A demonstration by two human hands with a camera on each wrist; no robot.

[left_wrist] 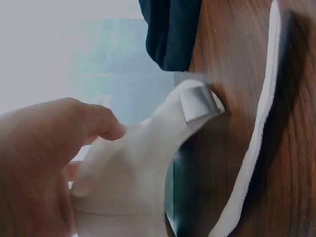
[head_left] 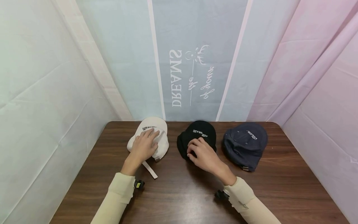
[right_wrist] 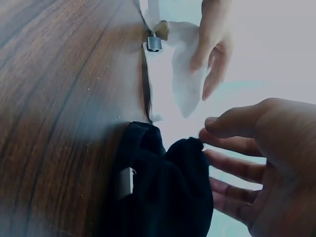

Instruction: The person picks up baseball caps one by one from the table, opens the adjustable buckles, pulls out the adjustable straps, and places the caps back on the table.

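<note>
A white cap (head_left: 162, 143) with dark lettering lies at the left of the table, its strap (head_left: 150, 170) hanging loose toward the front. My left hand (head_left: 144, 147) rests over its crown with fingers spread; the left wrist view shows the metal buckle (left_wrist: 199, 103) beside the thumb. In the middle is a black cap (head_left: 199, 127). Over its front edge is my right hand (head_left: 205, 155), fingers loosely bent; in the right wrist view the fingertips (right_wrist: 211, 154) are at the black cloth (right_wrist: 173, 197), with no clear grip on it.
A dark blue cap (head_left: 251, 146) lies at the right of the brown wooden table (head_left: 179, 199), its buckle toward the front. Behind the table hangs a printed cloth (head_left: 195, 28), with pale cloth walls at both sides.
</note>
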